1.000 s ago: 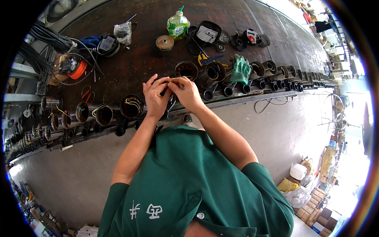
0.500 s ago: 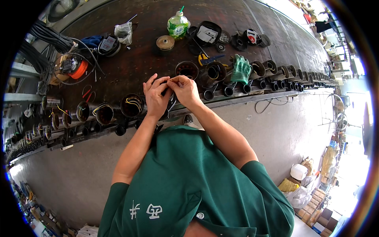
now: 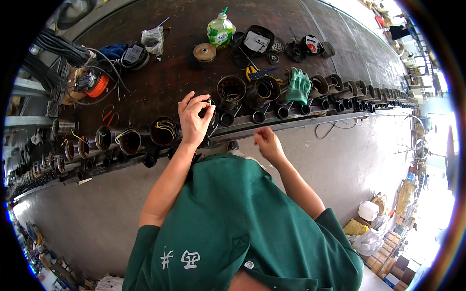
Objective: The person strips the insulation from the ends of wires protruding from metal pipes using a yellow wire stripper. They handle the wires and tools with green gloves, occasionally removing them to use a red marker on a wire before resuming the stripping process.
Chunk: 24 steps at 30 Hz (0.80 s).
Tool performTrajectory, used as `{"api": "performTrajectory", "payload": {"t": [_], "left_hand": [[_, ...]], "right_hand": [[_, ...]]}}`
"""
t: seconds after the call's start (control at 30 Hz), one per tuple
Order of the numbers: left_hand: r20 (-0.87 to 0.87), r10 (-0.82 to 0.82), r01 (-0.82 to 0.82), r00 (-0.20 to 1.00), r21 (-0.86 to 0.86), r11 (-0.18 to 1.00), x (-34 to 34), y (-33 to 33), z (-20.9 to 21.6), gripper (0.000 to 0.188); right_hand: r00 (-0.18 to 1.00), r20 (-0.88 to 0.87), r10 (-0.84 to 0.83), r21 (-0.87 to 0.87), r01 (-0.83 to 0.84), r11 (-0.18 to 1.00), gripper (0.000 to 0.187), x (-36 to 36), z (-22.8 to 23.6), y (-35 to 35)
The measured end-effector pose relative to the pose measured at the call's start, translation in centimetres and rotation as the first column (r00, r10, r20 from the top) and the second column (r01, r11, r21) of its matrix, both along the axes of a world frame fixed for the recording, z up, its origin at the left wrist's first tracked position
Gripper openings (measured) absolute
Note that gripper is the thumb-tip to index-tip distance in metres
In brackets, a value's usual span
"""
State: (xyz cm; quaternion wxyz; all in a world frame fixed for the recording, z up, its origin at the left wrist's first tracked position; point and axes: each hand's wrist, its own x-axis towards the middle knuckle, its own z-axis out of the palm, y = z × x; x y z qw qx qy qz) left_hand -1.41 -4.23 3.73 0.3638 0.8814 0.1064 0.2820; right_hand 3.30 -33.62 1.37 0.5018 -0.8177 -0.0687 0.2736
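Observation:
My left hand (image 3: 193, 121) is raised over the row of metal motor housings, thumb and index finger pinched on a small, light, thin piece (image 3: 209, 101) that looks like a wire end. Behind that hand a dark housing (image 3: 212, 125) is mostly hidden. My right hand (image 3: 269, 145) is over the floor gap between the table edge and my shirt, its fingers curled closed; what they hold, if anything, I cannot make out. Close by to the right are an open housing (image 3: 231, 92) with wound wire inside and another housing (image 3: 265, 91). To the left, a housing (image 3: 164, 130) has yellow leads in it.
Green gloves (image 3: 299, 86) lie over the housings on the right. Yellow-blue wire strippers (image 3: 257, 72), a green-labelled bottle (image 3: 221, 31), a round metal part (image 3: 204, 52) and black plastic covers (image 3: 256, 41) lie farther back. An orange reel (image 3: 97, 85) sits at left.
My right hand has come away from the left one, moving right and back toward my body. My left hand has stayed nearly in place, still pinching.

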Motion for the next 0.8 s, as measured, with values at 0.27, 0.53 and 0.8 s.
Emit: {"api": "performTrajectory", "payload": {"t": [0.27, 0.53, 0.8], "left_hand": [[0.020, 0.018, -0.018, 1.000, -0.036, 0.999, -0.2, 1.8, 1.2, 0.015], [-0.173, -0.157, 0.156, 0.972, -0.018, 0.988, 1.1, 4.0, 2.4, 0.020], [-0.206, -0.267, 0.258, 0.941, -0.068, 0.964, 2.1, 4.3, 2.4, 0.020]], "right_hand": [[0.773, -0.610, 0.173, -0.368, -0.470, 0.802, 0.037, -4.1, -0.2, -8.6], [0.891, -0.368, 0.267, -0.197, -0.355, 0.914, 0.038, -5.3, -2.4, -6.5], [0.853, -0.363, 0.376, -0.360, -0.501, 0.787, 0.028, -5.0, -0.1, -5.9]]}}
